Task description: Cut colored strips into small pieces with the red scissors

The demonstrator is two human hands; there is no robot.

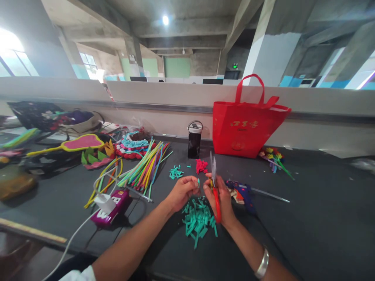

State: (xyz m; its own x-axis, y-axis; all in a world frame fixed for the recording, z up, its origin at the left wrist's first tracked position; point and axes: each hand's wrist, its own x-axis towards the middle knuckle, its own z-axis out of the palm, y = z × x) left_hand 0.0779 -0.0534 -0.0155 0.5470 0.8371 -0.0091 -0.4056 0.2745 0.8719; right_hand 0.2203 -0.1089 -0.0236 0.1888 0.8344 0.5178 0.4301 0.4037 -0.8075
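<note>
Scissors [216, 197], teal strip [198, 182]; glue gun [244, 194] beside.

The scissors [215, 187] have bright metal blades and glossy red plastic handles. The table [307, 218] is matt dark. The bag [246, 128] looks like matt red non-woven cloth. The bangle [263, 264] is shiny metal.

Bright craft colours on my dark grey worktop [322, 203].
I see scissors [216, 201] with red handles, a teal strip [198, 182], a pile of teal pieces [198, 220], red scraps [201, 166], a blue glue gun [243, 193], a red bag [244, 127] with gold lettering, a black bottle [194, 142] with a white lid, and sticks [146, 166] in green, yellow, pink and blue.
</note>
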